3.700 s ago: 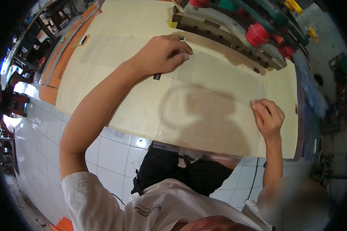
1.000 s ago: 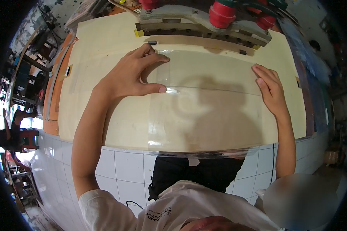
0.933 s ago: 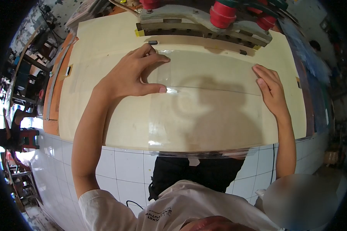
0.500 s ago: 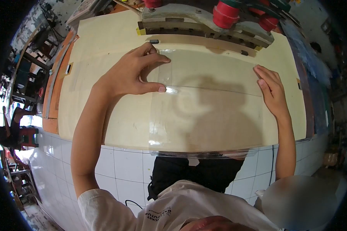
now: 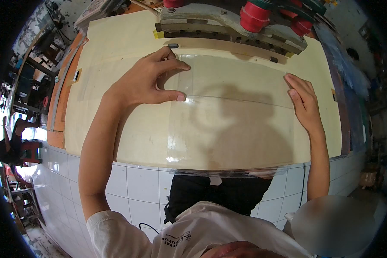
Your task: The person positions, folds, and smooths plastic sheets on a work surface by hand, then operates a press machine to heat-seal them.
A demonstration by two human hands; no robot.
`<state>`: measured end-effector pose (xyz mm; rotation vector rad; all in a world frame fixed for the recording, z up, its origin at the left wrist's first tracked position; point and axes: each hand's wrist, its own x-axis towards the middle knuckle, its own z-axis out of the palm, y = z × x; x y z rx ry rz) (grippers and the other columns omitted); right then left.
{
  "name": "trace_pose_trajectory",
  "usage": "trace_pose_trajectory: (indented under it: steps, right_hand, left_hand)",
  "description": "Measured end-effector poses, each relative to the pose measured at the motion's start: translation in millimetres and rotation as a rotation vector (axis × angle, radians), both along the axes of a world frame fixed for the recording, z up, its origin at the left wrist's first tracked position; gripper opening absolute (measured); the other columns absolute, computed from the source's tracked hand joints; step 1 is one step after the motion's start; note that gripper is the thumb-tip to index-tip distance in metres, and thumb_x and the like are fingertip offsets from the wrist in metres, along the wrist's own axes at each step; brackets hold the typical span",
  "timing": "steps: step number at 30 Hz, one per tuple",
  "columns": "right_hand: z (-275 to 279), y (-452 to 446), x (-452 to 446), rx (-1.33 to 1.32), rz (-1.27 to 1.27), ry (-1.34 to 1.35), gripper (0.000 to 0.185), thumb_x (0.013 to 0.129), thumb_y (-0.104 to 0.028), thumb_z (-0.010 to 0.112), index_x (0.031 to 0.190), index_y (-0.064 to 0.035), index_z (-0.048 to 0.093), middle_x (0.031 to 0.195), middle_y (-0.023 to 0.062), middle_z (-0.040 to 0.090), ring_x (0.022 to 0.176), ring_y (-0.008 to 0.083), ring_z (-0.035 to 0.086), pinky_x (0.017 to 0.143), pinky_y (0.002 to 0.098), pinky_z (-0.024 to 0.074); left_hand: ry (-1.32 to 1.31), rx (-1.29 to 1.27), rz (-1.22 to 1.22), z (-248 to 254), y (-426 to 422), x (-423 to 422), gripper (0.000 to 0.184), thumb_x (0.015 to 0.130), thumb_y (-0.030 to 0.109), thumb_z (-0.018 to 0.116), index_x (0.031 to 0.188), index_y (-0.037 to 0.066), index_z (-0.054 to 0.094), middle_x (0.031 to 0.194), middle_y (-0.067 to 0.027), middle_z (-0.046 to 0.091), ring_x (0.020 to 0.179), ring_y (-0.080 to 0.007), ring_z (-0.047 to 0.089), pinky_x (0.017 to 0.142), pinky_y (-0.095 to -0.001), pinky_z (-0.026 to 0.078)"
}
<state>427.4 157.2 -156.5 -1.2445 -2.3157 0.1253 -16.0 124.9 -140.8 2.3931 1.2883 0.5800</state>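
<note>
A clear plastic sheet (image 5: 236, 133) lies on the cream board (image 5: 133, 142), with a crosswise line over its upper part. At its upper left edge my left hand (image 5: 152, 77) rests with thumb and index finger spread wide. My right hand (image 5: 304, 99) touches the upper right edge of the sheet, its fingers stretched and lying close together. Just above my left hand sits a small dark block (image 5: 173, 45); another dark block (image 5: 274, 59) is farther right, below the machine's bar.
A grey metal machine bar (image 5: 228, 26) with red fittings (image 5: 254, 17) spans the back of the board. Plastic film (image 5: 346, 64) hangs at the right. A metal strip (image 5: 63, 81) lies on the orange surface at left. A person (image 5: 6, 146) sits far left.
Since the oldest frame, my left hand has opened wide and moved to the sheet's left edge, and my right hand has moved up along the right edge. Lately both hands stay nearly still.
</note>
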Motion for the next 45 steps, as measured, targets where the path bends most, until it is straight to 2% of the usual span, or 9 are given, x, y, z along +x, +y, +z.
trace_pose_trajectory:
  steps: [17, 24, 26, 33, 35, 36, 38, 42, 45]
  right_hand:
    - [-1, 2, 0, 0.030, 0.019, -0.013, 0.033, 0.102, -0.017, 0.058, 0.132, -0.0071, 0.067, 0.134, 0.0132, 0.065, 0.123, 0.0306, 0.058, 0.107, 0.0390, 0.0442]
    - [2, 2, -2, 0.046, 0.005, -0.025, 0.033, 0.099, -0.017, 0.062, 0.130, -0.0088, 0.069, 0.133, 0.0122, 0.066, 0.118, 0.0292, 0.060, 0.104, 0.0381, 0.0458]
    - [2, -2, -4, 0.033, -0.016, -0.031, 0.033, 0.099, -0.017, 0.063, 0.130, -0.0097, 0.070, 0.132, 0.0122, 0.067, 0.117, 0.0292, 0.060, 0.103, 0.0380, 0.0460]
    - [-2, -2, -4, -0.014, -0.046, -0.006, 0.033, 0.098, -0.017, 0.063, 0.129, -0.0126, 0.071, 0.135, 0.0109, 0.065, 0.120, 0.0288, 0.058, 0.104, 0.0386, 0.0457]
    - [-3, -3, -4, -0.014, -0.052, -0.005, 0.033, 0.098, -0.017, 0.063, 0.130, -0.0130, 0.071, 0.136, 0.0108, 0.064, 0.122, 0.0286, 0.057, 0.104, 0.0387, 0.0454]
    - [-3, -3, -3, 0.001, -0.047, -0.007, 0.033, 0.098, -0.017, 0.063, 0.129, -0.0133, 0.071, 0.135, 0.0113, 0.064, 0.122, 0.0287, 0.057, 0.105, 0.0390, 0.0455]
    - [-3, -2, -4, 0.023, -0.050, -0.006, 0.032, 0.098, -0.017, 0.062, 0.129, -0.0135, 0.071, 0.135, 0.0119, 0.065, 0.122, 0.0288, 0.057, 0.105, 0.0394, 0.0455]
    - [-1, -5, -8, 0.070, -0.052, 0.050, 0.030, 0.097, -0.014, 0.064, 0.126, -0.0111, 0.072, 0.127, 0.0132, 0.069, 0.115, 0.0299, 0.062, 0.101, 0.0392, 0.0488]
    - [-3, -6, -5, 0.061, -0.034, 0.112, 0.028, 0.095, -0.011, 0.067, 0.122, -0.0084, 0.073, 0.122, 0.0137, 0.071, 0.109, 0.0296, 0.065, 0.097, 0.0376, 0.0515]
  left_hand:
    - [-0.011, 0.043, -0.028, -2, 1, -1, 0.068, 0.071, 0.046, 0.089, 0.122, 0.005, 0.070, 0.103, -0.0123, 0.055, 0.097, -0.0317, 0.058, 0.089, -0.0395, 0.049]
    - [-0.028, -0.036, 0.011, 1, 1, 1, 0.069, 0.069, 0.044, 0.090, 0.122, 0.005, 0.070, 0.105, -0.0123, 0.055, 0.096, -0.0303, 0.059, 0.085, -0.0380, 0.050]
    - [-0.094, 0.095, -0.026, -6, 1, 1, 0.060, 0.071, 0.039, 0.091, 0.116, 0.004, 0.073, 0.100, -0.0089, 0.056, 0.071, -0.0214, 0.060, 0.068, -0.0339, 0.052]
    - [-0.090, 0.088, -0.014, -7, 2, -1, 0.060, 0.072, 0.040, 0.090, 0.116, 0.004, 0.073, 0.101, -0.0088, 0.056, 0.075, -0.0216, 0.060, 0.068, -0.0338, 0.052]
    - [-0.091, -0.002, 0.036, -6, 1, 1, 0.066, 0.070, 0.043, 0.091, 0.117, 0.000, 0.072, 0.101, -0.0103, 0.054, 0.088, -0.0239, 0.059, 0.074, -0.0342, 0.050]
    - [-0.091, -0.002, 0.032, -5, -1, 2, 0.066, 0.070, 0.043, 0.091, 0.117, 0.000, 0.072, 0.101, -0.0103, 0.054, 0.088, -0.0239, 0.059, 0.074, -0.0342, 0.050]
    - [-0.089, 0.013, 0.052, -2, -2, 4, 0.059, 0.071, 0.038, 0.090, 0.115, 0.002, 0.074, 0.101, -0.0091, 0.056, 0.073, -0.0214, 0.059, 0.067, -0.0340, 0.051]
    - [-0.112, -0.037, 0.059, -2, -2, 5, 0.059, 0.070, 0.037, 0.091, 0.114, 0.001, 0.074, 0.100, -0.0087, 0.056, 0.071, -0.0206, 0.059, 0.066, -0.0338, 0.050]
    - [-0.116, 0.027, 0.052, -6, -1, 4, 0.059, 0.070, 0.036, 0.091, 0.114, 0.001, 0.074, 0.099, -0.0083, 0.055, 0.069, -0.0200, 0.058, 0.065, -0.0334, 0.050]
